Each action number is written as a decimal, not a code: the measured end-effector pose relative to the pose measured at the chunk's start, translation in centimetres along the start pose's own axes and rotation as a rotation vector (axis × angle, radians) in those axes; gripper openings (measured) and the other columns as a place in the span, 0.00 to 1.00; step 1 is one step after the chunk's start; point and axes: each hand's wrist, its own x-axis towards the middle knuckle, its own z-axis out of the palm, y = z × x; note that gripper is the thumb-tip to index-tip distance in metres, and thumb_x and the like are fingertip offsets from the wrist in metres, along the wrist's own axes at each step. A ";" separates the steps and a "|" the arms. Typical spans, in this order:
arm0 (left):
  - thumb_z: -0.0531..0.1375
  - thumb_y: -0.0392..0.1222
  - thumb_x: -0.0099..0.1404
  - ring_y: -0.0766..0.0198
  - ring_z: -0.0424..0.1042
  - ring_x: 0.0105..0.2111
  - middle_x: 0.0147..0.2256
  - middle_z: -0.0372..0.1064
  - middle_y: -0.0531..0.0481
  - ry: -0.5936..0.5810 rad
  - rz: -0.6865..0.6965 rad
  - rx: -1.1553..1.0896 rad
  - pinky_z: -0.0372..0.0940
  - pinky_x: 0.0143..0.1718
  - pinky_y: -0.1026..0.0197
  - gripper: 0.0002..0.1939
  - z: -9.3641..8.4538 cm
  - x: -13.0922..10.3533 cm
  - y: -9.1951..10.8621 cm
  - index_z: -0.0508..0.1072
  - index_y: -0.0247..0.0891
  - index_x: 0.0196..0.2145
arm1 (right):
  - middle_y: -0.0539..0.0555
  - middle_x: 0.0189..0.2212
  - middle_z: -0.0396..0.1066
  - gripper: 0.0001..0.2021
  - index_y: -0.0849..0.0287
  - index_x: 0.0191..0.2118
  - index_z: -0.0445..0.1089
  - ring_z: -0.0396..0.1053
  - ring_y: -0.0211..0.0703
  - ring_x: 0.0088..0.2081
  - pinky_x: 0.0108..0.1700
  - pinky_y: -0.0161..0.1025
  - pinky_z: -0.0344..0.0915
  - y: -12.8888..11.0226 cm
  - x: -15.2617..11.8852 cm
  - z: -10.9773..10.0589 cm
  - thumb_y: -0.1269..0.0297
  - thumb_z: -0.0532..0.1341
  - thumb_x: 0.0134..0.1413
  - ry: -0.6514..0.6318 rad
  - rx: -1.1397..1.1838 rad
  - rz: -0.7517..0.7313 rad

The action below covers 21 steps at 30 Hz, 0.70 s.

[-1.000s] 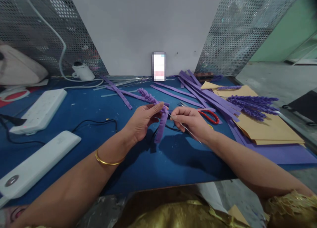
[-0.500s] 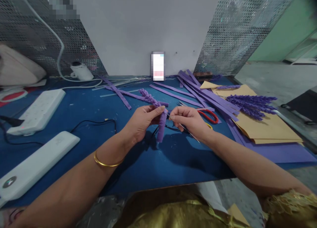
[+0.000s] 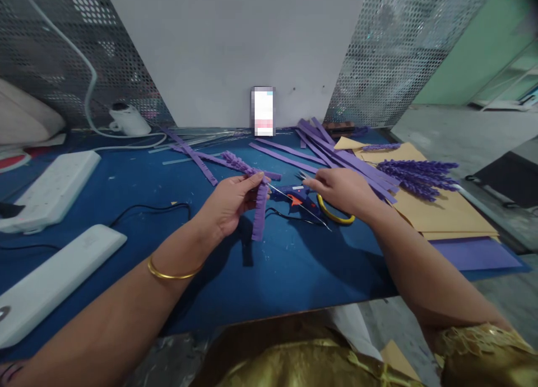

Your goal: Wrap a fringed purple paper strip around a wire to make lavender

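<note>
My left hand (image 3: 229, 204) is closed on a purple paper lavender stem (image 3: 236, 161) near the middle of the table. Its frilled part points up and to the left. From the fingers hangs a loose fringed purple strip (image 3: 259, 216), and a thin wire (image 3: 313, 212) runs out to the lower right. My right hand (image 3: 347, 193) has its fingers curled over the scissors (image 3: 336, 217); a yellow handle loop and the blade tips show, while the rest is covered. Between the hands lies a blue glue gun (image 3: 286, 193) with an orange trigger.
Purple strips (image 3: 348, 165) lie at the back right, beside finished lavender stems (image 3: 416, 176) on brown paper (image 3: 449, 219). A phone (image 3: 264, 112) leans against the back panel. On the left are a power strip (image 3: 54, 188), a long white device (image 3: 63, 286) and cords.
My right hand has let go of the wire and moved right onto the scissors. The glue gun now shows. My left hand keeps hold of the lavender stem.
</note>
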 end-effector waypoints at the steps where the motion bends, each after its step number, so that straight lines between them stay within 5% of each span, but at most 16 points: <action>1: 0.71 0.42 0.55 0.68 0.70 0.25 0.26 0.73 0.50 0.010 -0.004 -0.012 0.66 0.29 0.65 0.09 0.0 0.0 0.0 0.78 0.34 0.27 | 0.53 0.16 0.60 0.27 0.57 0.18 0.62 0.53 0.38 0.20 0.26 0.40 0.44 0.2 0.1 0.2 0.43 0.60 0.59 -0.080 -0.027 0.020; 5: 0.68 0.40 0.59 0.69 0.70 0.25 0.26 0.73 0.50 0.014 -0.001 -0.056 0.66 0.29 0.66 0.07 0.0 0.2 -0.1 0.78 0.33 0.27 | 0.54 0.14 0.60 0.32 0.56 0.14 0.59 0.54 0.38 0.18 0.24 0.39 0.43 0.3 0.1 1.9 0.36 0.59 0.55 -0.244 -0.010 0.032; 11: 0.67 0.40 0.60 0.68 0.71 0.26 0.27 0.74 0.49 -0.023 -0.006 -0.068 0.66 0.28 0.66 0.06 -0.3 0.3 -0.3 0.79 0.33 0.30 | 0.49 0.14 0.61 0.22 0.56 0.18 0.61 0.58 0.37 0.17 0.20 0.36 0.48 0.2 0.0 4.0 0.49 0.69 0.47 -0.249 0.427 0.230; 17: 0.69 0.42 0.57 0.69 0.71 0.27 0.28 0.74 0.49 -0.066 -0.008 -0.090 0.66 0.29 0.67 0.08 -0.3 0.2 -0.4 0.79 0.33 0.29 | 0.47 0.24 0.67 0.14 0.57 0.30 0.64 0.66 0.36 0.22 0.24 0.35 0.64 -0.3 -0.1 4.2 0.58 0.69 0.46 -0.014 1.114 0.268; 21: 0.70 0.43 0.57 0.68 0.71 0.27 0.27 0.74 0.49 -0.061 -0.005 -0.094 0.66 0.29 0.66 0.10 -0.3 0.3 -0.4 0.79 0.33 0.29 | 0.52 0.35 0.75 0.15 0.58 0.35 0.66 0.66 0.34 0.22 0.22 0.34 0.62 -0.6 -0.2 3.7 0.61 0.70 0.43 0.074 1.367 0.231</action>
